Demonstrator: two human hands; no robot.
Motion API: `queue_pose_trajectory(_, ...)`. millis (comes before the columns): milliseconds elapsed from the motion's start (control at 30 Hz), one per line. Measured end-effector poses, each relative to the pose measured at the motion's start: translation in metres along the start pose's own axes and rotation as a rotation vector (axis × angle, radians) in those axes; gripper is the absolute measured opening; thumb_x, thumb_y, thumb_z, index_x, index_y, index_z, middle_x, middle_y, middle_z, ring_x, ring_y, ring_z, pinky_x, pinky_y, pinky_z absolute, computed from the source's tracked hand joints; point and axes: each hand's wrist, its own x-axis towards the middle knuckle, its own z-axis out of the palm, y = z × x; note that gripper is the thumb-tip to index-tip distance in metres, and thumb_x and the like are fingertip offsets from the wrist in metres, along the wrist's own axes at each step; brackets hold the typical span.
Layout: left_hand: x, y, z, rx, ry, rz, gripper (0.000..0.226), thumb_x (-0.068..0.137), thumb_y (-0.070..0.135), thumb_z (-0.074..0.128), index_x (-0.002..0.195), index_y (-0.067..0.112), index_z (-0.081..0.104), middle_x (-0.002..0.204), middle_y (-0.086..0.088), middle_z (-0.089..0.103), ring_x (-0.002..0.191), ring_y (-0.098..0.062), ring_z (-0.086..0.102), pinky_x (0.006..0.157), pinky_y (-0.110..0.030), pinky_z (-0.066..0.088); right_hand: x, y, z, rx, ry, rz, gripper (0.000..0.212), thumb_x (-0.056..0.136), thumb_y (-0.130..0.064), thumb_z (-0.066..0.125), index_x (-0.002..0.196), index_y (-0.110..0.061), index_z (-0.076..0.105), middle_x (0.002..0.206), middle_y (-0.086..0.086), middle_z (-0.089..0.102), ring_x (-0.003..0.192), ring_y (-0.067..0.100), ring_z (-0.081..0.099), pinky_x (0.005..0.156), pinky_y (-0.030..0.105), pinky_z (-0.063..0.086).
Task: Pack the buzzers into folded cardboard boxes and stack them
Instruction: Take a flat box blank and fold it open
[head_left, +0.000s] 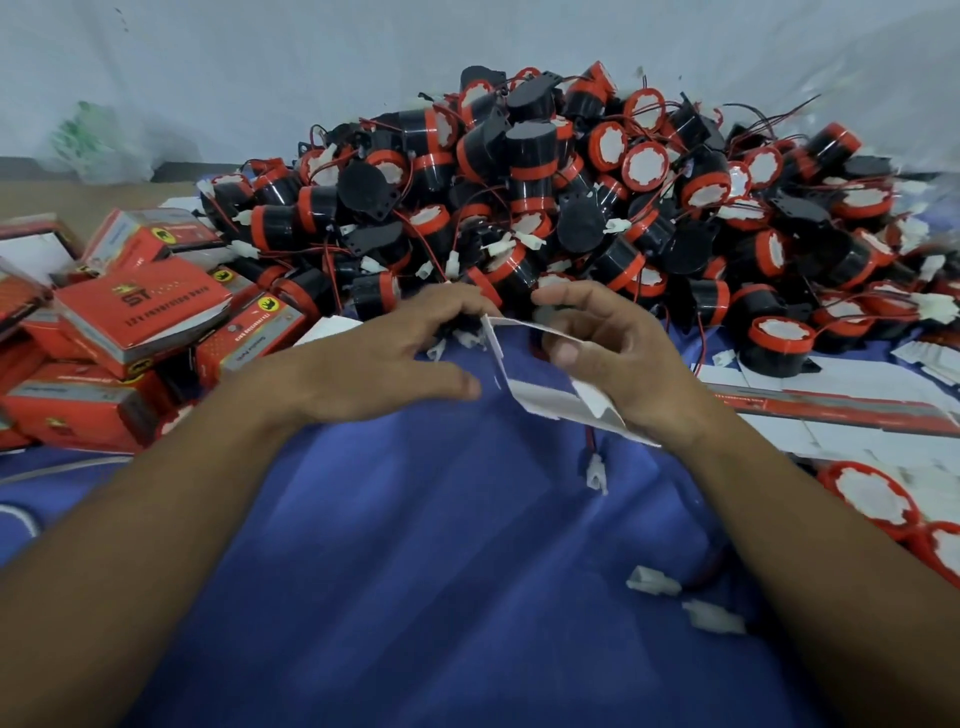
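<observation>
Head view: the right hand (618, 358), its grip clamped on a half-folded cardboard box (540, 400), worked above the blue cloth (441, 545). The left hand (384, 364) lay spread-fingered alongside, before heaped buzzers (545, 197). A white connector (596, 470) dangled beneath; closing the box might pinch it.

Blue cloth (415, 571) covers the surface — a huge heap of buzzers (545, 182) at the back, red boxes (140, 317) tumbled on the left, flat card blanks (857, 431) on the right, and loose white plugs (654, 581) lying up front.
</observation>
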Motion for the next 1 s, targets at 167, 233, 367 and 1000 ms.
queue_pose_trajectory(167, 0.008, -0.005, 0.029, -0.355, 0.21, 0.05, 0.078, 0.079, 0.072, 0.063, 0.116, 0.004, 0.055, 0.113, -0.008, 0.066, 0.12, -0.027, 0.058, 0.109, -0.05, 0.04, 0.002, 0.0, 0.006, 0.021, 0.078, -0.021, 0.078, 0.051, -0.07, 0.084, 0.099, -0.011, 0.067, 0.08, -0.007, 0.071, 0.077, 0.01, 0.061, 0.077, 0.027, 0.048)
queue_pose_trajectory(233, 0.012, -0.007, 0.035, -0.412, 0.278, 0.034, 0.075, 0.074, 0.075, 0.066, 0.111, 0.011, 0.059, 0.1, -0.002, 0.068, 0.11, -0.027, 0.062, 0.104, -0.047, 0.044, 0.002, 0.001, 0.011, 0.023, 0.132, 0.001, 0.069, 0.053, -0.064, 0.086, 0.095, -0.013, 0.068, 0.077, -0.006, 0.07, 0.075, 0.012, 0.061, 0.076, 0.032, 0.048)
queue_pose_trajectory(367, 0.016, -0.01, 0.042, -0.532, 0.269, 0.004, 0.065, 0.075, 0.055, 0.079, 0.118, 0.011, 0.061, 0.116, -0.017, 0.065, 0.101, -0.028, 0.066, 0.095, -0.044, 0.051, 0.001, 0.002, 0.018, 0.02, 0.247, 0.052, 0.049, 0.065, -0.054, 0.083, 0.095, -0.02, 0.064, 0.081, 0.013, 0.067, 0.075, 0.025, 0.055, 0.071, 0.043, 0.043)
queue_pose_trajectory(1000, 0.032, 0.017, 0.056, -0.756, 0.416, -0.001, 0.063, 0.077, 0.059, 0.069, 0.118, 0.012, 0.059, 0.135, -0.012, 0.058, 0.103, -0.01, 0.069, 0.092, -0.028, 0.055, 0.005, 0.01, 0.025, 0.397, 0.281, 0.158, 0.03, 0.091, 0.002, 0.051, 0.102, -0.017, 0.072, 0.096, 0.016, 0.053, 0.083, 0.029, 0.045, 0.066, 0.038, 0.042)
